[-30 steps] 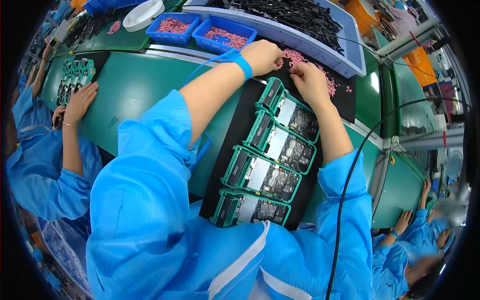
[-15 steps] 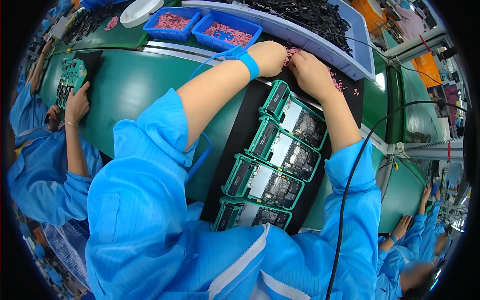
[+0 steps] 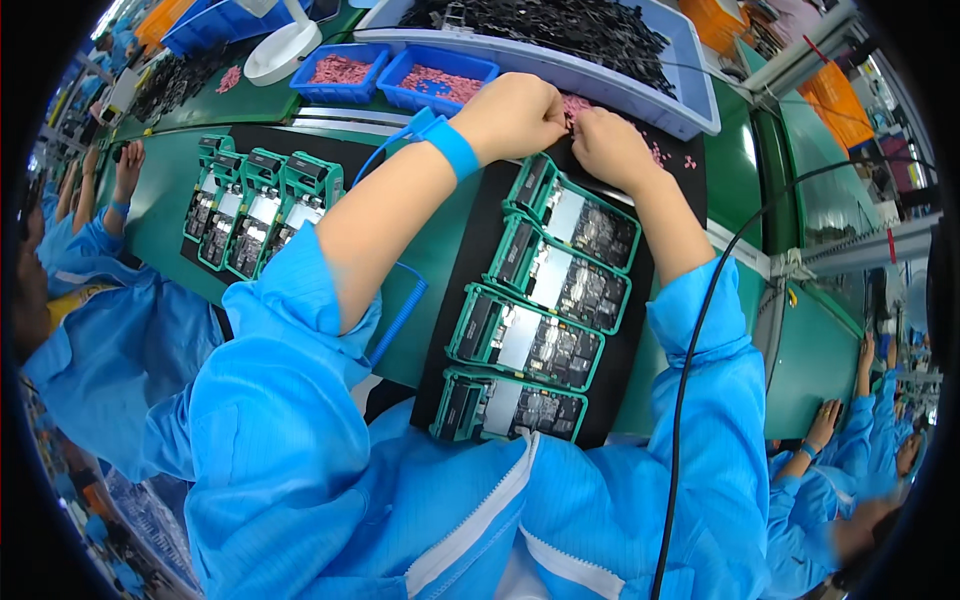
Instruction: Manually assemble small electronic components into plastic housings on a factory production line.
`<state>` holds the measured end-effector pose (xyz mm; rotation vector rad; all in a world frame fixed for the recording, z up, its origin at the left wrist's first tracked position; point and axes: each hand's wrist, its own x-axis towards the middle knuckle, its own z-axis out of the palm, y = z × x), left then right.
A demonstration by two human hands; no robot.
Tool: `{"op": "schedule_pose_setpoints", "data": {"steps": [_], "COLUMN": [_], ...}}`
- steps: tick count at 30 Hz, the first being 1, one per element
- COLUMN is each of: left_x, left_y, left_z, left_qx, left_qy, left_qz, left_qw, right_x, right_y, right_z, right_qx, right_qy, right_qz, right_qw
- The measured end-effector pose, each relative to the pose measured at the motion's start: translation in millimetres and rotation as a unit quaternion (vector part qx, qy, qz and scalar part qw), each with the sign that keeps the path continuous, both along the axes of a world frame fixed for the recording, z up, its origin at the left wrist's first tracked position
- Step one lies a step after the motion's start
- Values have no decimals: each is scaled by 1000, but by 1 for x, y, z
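Observation:
My left hand (image 3: 512, 115), with a blue strap at its wrist, is closed with the fingertips at a scatter of small pink pieces (image 3: 574, 106) on the black mat (image 3: 625, 400). Just to its right, my right hand (image 3: 612, 150) is closed too, fingertips down near the same pieces. What either hand pinches is hidden behind the fingers. Below the hands, several green frames holding circuit boards (image 3: 535, 335) lie in a slanting row on the mat. More pink pieces (image 3: 658, 155) are strewn right of my right hand.
Two blue bins (image 3: 340, 75) of pink pieces stand behind my left hand. A large pale tub (image 3: 690, 110) of black parts fills the back. More green frames (image 3: 262, 205) lie at the left, beside a co-worker's sleeve (image 3: 130, 350). A black cable (image 3: 690, 370) crosses over my right arm.
The view has shifted slightly. At the left, the co-worker's hand and the green frames it held have gone from their spot; a row of green frames now lies there. My hands stay at the pink pieces.

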<state>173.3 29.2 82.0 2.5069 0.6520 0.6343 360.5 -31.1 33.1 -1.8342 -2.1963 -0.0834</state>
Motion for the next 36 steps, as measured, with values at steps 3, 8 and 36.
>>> {"op": "schedule_pose_setpoints", "data": {"steps": [3, 8, 36], "left_x": [7, 36, 31], "left_y": [-31, -78, -116], "left_z": [2, -25, -29], "left_qx": [-62, 59, 186], "left_qy": [2, 73, 155], "left_qz": [-100, -195, -232], "left_qw": [993, 976, 942], "right_x": [17, 34, 1], "right_y": [-31, -117, -232], "right_z": [7, 4, 7], "right_qx": [-1, 11, -27], "right_qy": [91, 202, 276], "right_qz": [-23, -125, -107], "right_qw": [996, 971, 955]}}
